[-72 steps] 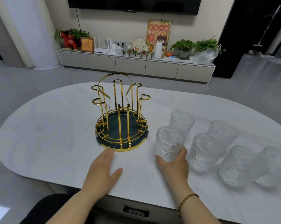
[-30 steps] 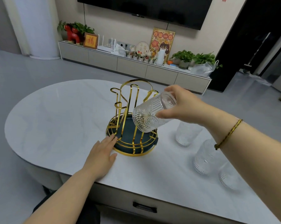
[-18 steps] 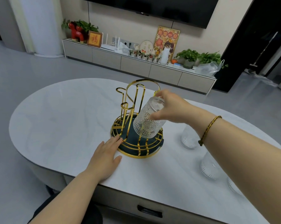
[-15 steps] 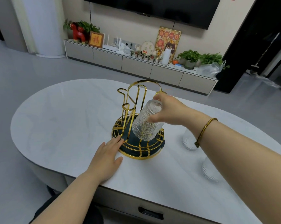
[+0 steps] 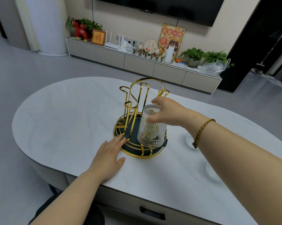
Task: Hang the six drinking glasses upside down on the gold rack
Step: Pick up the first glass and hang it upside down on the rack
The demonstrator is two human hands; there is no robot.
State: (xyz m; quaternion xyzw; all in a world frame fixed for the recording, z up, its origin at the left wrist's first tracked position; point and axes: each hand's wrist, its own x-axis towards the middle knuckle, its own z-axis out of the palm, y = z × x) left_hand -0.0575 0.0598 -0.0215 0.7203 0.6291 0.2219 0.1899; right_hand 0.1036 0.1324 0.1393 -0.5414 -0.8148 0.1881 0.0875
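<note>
White marble table (image 5: 68, 120) fills the middle of the frame, with the gold rack (image 5: 140, 120) at its centre and 2 glasses partly hidden behind the forearm at right. At frame centre the right hand (image 5: 166, 113) grips 1 inverted glass (image 5: 151, 129) by its base, low over a peg; the left hand (image 5: 108, 154) lies flat and open, fingertips touching the rack's rim. If the glass is let go off-centre, it could tip against the wire and fall.

Right forearm (image 5: 234, 153) covers most of two glasses beside the gold rack (image 5: 140, 120): nearer one (image 5: 188, 142) shows a sliver, farther one (image 5: 212, 173) only a ribbed edge. Other glasses hidden. Prong inside the inverted glass (image 5: 151, 129) unclear. Rack's right hooks behind the right hand (image 5: 165, 113).
</note>
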